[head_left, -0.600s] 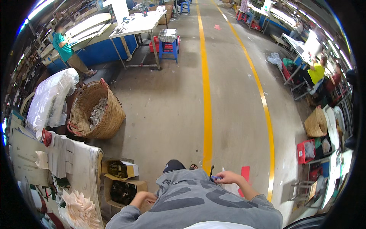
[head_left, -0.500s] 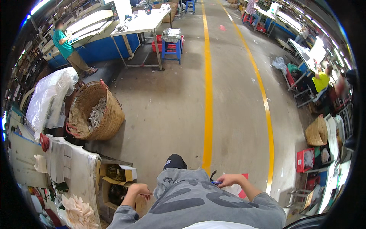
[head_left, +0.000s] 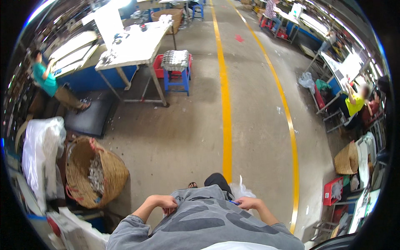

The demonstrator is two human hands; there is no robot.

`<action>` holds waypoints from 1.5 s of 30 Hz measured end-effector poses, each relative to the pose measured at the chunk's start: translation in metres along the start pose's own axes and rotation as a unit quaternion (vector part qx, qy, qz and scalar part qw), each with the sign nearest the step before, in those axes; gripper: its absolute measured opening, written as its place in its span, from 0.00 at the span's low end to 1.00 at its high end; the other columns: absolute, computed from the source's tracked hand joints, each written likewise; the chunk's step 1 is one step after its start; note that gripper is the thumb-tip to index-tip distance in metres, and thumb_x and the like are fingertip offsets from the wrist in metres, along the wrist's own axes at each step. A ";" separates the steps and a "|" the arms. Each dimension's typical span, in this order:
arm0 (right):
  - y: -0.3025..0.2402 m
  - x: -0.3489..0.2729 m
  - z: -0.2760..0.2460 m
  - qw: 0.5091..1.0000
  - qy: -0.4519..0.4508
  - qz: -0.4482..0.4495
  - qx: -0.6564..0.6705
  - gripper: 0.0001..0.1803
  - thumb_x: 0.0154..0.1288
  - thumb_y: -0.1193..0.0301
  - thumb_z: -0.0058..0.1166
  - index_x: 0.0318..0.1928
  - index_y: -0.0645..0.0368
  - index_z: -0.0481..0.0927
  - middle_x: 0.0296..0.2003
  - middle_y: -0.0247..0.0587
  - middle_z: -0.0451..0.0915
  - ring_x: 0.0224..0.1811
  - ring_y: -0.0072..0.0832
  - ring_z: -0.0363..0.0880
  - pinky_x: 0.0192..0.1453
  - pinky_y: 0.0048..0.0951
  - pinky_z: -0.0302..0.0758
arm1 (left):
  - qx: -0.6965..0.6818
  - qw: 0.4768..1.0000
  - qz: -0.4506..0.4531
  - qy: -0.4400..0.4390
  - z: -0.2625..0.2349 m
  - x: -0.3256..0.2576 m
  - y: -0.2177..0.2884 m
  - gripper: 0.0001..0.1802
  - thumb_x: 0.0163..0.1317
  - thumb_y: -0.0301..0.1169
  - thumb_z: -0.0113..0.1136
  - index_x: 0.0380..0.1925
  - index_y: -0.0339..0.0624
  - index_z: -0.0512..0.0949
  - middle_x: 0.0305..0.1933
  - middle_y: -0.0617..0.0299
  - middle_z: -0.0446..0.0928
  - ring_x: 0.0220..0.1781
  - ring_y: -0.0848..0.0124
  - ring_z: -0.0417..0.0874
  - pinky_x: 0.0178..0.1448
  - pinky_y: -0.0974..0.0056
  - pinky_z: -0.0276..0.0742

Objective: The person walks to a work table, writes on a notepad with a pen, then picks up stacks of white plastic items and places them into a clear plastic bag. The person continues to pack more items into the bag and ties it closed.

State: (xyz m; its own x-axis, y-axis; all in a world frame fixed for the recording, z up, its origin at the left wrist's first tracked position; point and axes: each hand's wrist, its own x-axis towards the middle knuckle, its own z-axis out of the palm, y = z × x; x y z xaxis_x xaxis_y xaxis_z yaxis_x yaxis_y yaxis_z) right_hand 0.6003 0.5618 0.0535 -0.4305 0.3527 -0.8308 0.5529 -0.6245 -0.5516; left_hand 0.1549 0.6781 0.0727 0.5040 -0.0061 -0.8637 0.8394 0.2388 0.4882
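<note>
Both hands have drawn in against the grey shirt (head_left: 200, 216) since the earlier frame. Right hand (head_left: 248, 203) pinches a small blue object (head_left: 234, 203), its long axis pointing toward the left hand (head_left: 168, 203), which is curled against the cloth; whether it grips the cloth I cannot tell.

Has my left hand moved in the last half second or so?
Yes. The left hand has come up from beside the cardboard boxes at the person's left to the front of the grey shirt, resting against the chest.

Wicker basket (head_left: 93, 175) at left, white table (head_left: 133, 46), blue stool (head_left: 176, 77), yellow floor lines (head_left: 225, 104).
</note>
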 end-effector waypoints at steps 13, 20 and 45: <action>-0.189 0.060 -0.402 0.989 0.040 -0.123 0.070 0.10 0.71 0.62 0.63 0.42 0.56 0.87 0.35 0.22 0.80 0.37 0.15 0.72 0.42 0.23 0.71 | 0.239 0.965 0.108 -0.008 -0.412 0.098 0.276 0.21 0.68 0.37 0.60 0.57 0.40 0.81 0.51 0.53 0.88 0.48 0.63 0.86 0.52 0.57 0.79; -0.370 0.097 -0.661 0.940 0.174 -0.285 -0.071 0.09 0.75 0.66 0.57 0.49 0.55 0.82 0.41 0.25 0.78 0.42 0.18 0.73 0.49 0.25 0.72 | 0.135 0.944 0.205 0.218 -0.578 0.111 0.410 0.28 0.53 0.23 0.62 0.57 0.46 0.81 0.50 0.55 0.88 0.48 0.58 0.88 0.54 0.56 0.83; -0.485 0.381 -1.375 0.907 0.382 0.104 0.145 0.19 0.63 0.59 0.60 0.43 0.64 0.86 0.30 0.51 0.86 0.34 0.42 0.86 0.42 0.41 0.80 | 0.305 0.800 0.135 0.498 -1.445 0.436 0.705 0.15 0.70 0.37 0.54 0.40 0.36 0.83 0.44 0.36 0.85 0.52 0.39 0.85 0.57 0.40 0.78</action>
State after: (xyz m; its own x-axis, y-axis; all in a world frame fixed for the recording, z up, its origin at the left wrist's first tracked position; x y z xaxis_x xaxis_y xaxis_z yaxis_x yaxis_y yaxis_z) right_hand 1.1493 1.9572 -0.0966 0.3425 0.5177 -0.7840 0.3076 -0.8503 -0.4271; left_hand 0.6729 2.2474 -0.1413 0.5278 0.8149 -0.2396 0.8228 -0.4205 0.3822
